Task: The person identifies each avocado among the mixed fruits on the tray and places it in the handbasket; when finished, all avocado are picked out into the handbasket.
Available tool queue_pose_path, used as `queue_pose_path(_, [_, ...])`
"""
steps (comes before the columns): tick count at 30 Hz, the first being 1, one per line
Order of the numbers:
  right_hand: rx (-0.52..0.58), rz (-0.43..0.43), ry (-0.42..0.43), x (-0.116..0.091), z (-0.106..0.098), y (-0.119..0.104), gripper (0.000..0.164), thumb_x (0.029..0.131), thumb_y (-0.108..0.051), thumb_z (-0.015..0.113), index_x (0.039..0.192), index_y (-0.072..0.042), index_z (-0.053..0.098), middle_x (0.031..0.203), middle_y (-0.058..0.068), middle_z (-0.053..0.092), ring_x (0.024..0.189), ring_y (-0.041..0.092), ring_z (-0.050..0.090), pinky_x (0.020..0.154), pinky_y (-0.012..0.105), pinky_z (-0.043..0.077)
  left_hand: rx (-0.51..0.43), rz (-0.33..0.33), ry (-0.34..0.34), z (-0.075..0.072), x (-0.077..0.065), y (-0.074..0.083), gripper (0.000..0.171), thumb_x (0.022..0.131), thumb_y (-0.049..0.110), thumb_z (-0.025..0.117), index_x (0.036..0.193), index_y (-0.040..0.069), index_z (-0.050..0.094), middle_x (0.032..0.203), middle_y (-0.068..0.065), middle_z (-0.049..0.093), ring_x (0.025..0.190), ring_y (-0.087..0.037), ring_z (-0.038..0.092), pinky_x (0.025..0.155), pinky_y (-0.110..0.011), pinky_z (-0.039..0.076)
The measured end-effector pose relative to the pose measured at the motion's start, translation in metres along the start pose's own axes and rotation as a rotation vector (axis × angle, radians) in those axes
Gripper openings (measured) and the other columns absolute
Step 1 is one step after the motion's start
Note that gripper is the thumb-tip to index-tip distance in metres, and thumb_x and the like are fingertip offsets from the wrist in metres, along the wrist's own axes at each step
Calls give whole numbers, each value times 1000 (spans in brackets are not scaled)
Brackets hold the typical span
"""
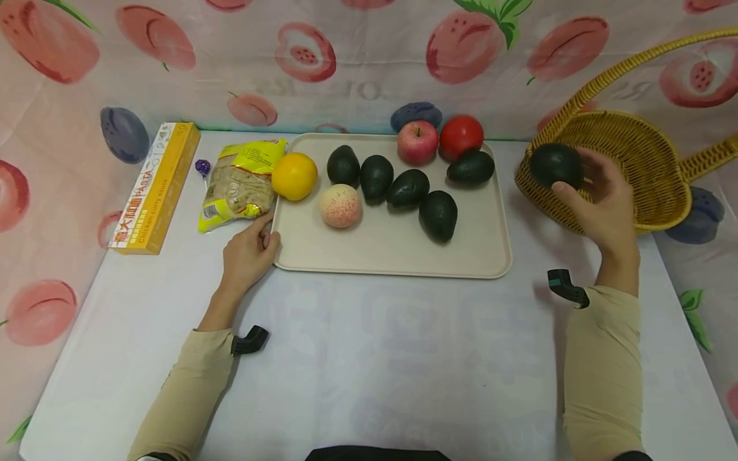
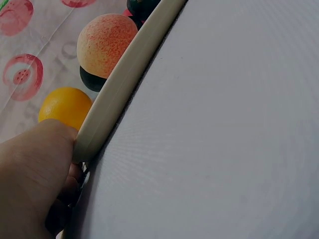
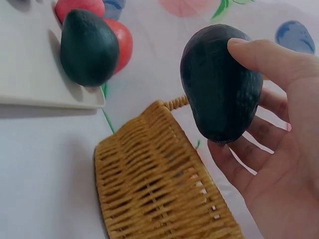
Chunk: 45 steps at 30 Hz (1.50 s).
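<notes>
Dark avocado (image 1: 556,166) up, clamped between thumb and fingers of the right hand (image 1: 606,198), above the left rim of the wicker basket (image 1: 657,153)! Left hand (image 1: 249,253) grips the tray (image 1: 392,256) by its left edge; five more avocados (image 1: 377,178), peach (image 1: 340,206), apple (image 1: 418,142), tomato (image 1: 461,136) sit aboard.

The avocado (image 1: 556,165) in the right hand (image 1: 605,195) is dark green, the basket (image 1: 611,136) near that hand woven golden-brown, the tray (image 1: 392,261) at the left hand (image 1: 249,254) plain cream, and the peach (image 1: 340,206) near the left hand pale yellow with reddish speckles.
</notes>
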State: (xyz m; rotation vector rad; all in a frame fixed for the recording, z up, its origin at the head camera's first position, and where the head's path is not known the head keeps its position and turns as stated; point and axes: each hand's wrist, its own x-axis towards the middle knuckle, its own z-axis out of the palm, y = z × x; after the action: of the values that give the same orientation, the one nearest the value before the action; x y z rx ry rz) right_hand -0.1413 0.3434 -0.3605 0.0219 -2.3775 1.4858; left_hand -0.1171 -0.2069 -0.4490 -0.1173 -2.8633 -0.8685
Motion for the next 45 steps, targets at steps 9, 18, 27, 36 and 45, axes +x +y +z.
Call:
queue_pose_path(9, [56,69,98,0,-14,9,57,76,-1,71,130,-13,56,125,-2,58,111,12,53,89,19,41,0,0,1,-1,-1,0,39,91,21,53,125,3,58,65,-5,51,53,-17,40,49,-30,27])
queue_pose_path(18, [83,177,136,1,-27,14,57,77,-1,72,129,-15,56,123,-4,56,111,9,52,88,15,40,-4,-3,5,0,-1,0,39,91,21,53,125,3,58,65,-5,51,53,-17,40,49,-30,27])
queue_pose_path(27, [-39,309,146,2,-40,23,57,81,-9,70,133,-23,51,124,-12,53,115,4,49,98,18,34,-3,0,7,0,-2,0,38,90,21,53,123,3,58,65,-5,51,52,-17,40,48,-30,27])
queue_pose_path(36, [-148,377,72,16,-56,28,59,83,-21,69,137,-29,46,125,-18,51,110,-4,47,106,22,28,-7,7,8,-1,1,0,37,91,22,53,122,3,59,63,-5,50,52,-16,39,48,-29,25])
queue_pose_path(45, [-226,417,-19,32,-64,32,64,84,-27,68,141,-34,39,135,-19,45,122,0,43,112,27,26,-16,13,10,0,-1,-3,37,91,22,53,123,3,59,64,-4,50,52,-16,39,48,-30,26])
